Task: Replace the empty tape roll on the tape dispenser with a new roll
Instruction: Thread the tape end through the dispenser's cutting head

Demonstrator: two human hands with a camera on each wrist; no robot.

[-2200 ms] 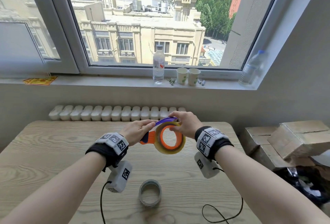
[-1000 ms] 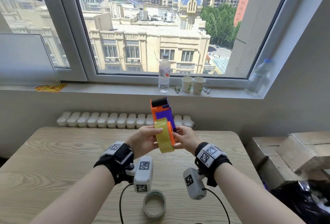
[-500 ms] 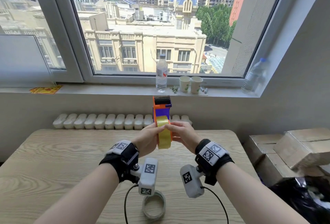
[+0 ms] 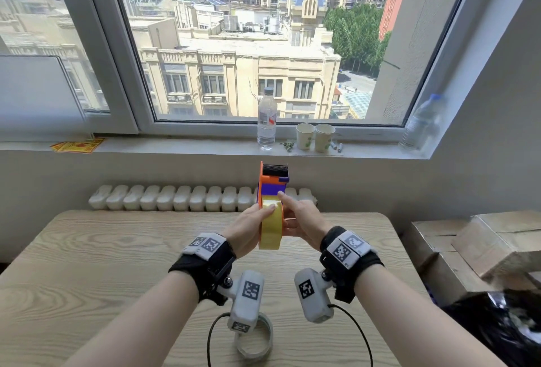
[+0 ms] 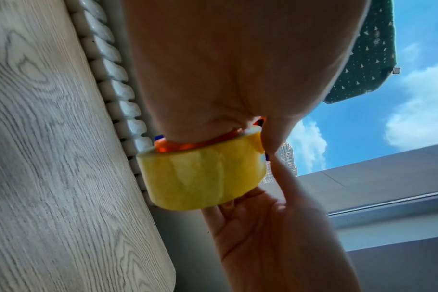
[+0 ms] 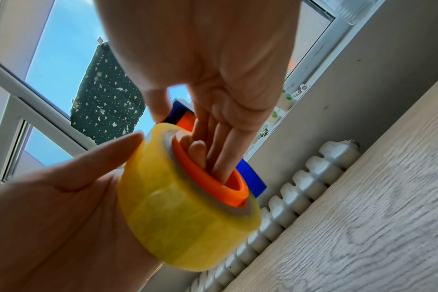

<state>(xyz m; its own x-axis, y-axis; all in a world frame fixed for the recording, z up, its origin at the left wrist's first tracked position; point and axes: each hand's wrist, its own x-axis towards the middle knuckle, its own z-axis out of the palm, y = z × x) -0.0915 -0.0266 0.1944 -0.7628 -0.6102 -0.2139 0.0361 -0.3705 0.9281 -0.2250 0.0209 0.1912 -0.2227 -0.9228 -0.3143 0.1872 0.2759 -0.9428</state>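
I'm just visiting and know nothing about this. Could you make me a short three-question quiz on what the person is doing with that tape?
1. True or false: the yellow tape roll sits on the orange hub of the tape dispenser.
2. Where is the empty roll? A) on the windowsill B) on the table, near the person C) in the left hand
3. Fill in: fingers of the right hand reach inside the orange ___.

Key: 1 true; 2 B; 3 hub.

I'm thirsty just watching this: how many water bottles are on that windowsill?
2. One clear bottle stands near the middle of the windowsill, left of the two paper cups. The other bottle stands in the far right corner. None seems hidden.
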